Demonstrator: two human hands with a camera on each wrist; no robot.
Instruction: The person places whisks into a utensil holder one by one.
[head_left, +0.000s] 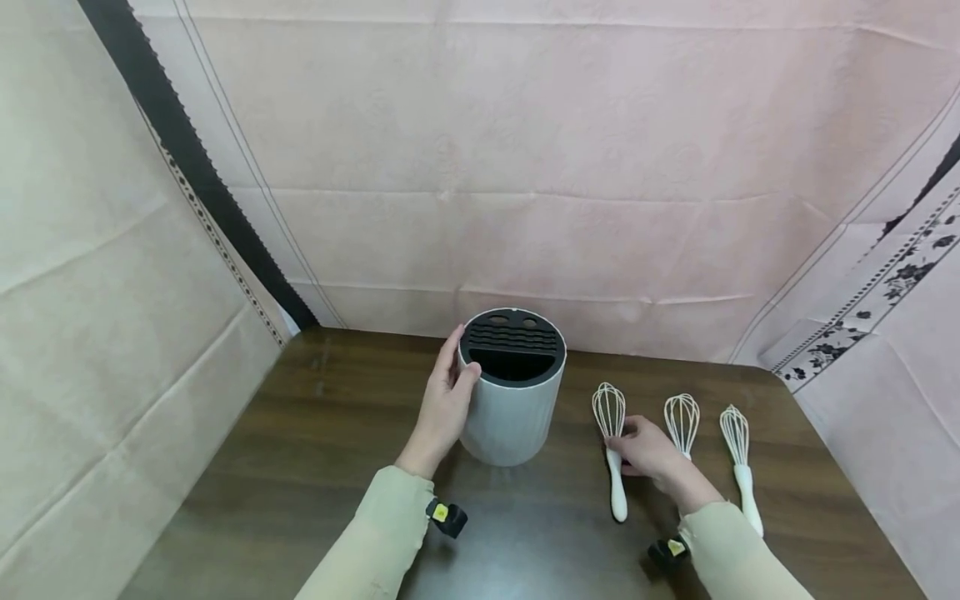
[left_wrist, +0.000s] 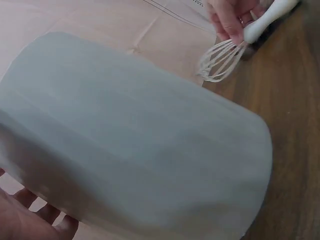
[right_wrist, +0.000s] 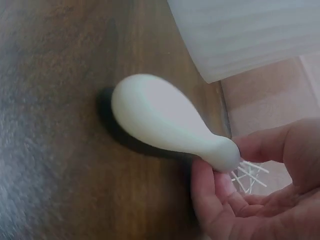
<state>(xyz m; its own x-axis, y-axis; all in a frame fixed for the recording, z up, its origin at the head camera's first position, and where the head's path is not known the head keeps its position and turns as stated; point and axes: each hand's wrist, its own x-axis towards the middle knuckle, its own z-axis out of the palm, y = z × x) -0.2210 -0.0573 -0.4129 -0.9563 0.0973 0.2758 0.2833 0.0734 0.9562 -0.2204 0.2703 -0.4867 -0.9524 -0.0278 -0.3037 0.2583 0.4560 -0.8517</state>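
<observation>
While both sleeves [head_left: 386, 529] lie nearest, on this side of the tub [head_left: 504, 429], the right hand [head_left: 647, 452] pinches a whisk [head_left: 617, 487] just right of the tub, at the neck between handle and wires; whether it is off the table [head_left: 300, 500] I can't tell. Farther right of the tub lie the middle whisk [head_left: 682, 423], partly hidden by the right arm, and the end whisk [head_left: 744, 483]. The left hand [head_left: 442, 410] grips the tub's left side, thumb by the rim of the black top [head_left: 512, 333], which has a wide slot [head_left: 513, 364] facing the person. Beyond the tub rises a pale cloth [head_left: 525, 167]. To my eye the step in hand is picking up that first whisk with the tub steadied. Next would call for a firm pinch, a clear lift, and perhaps a turn toward the slot.
</observation>
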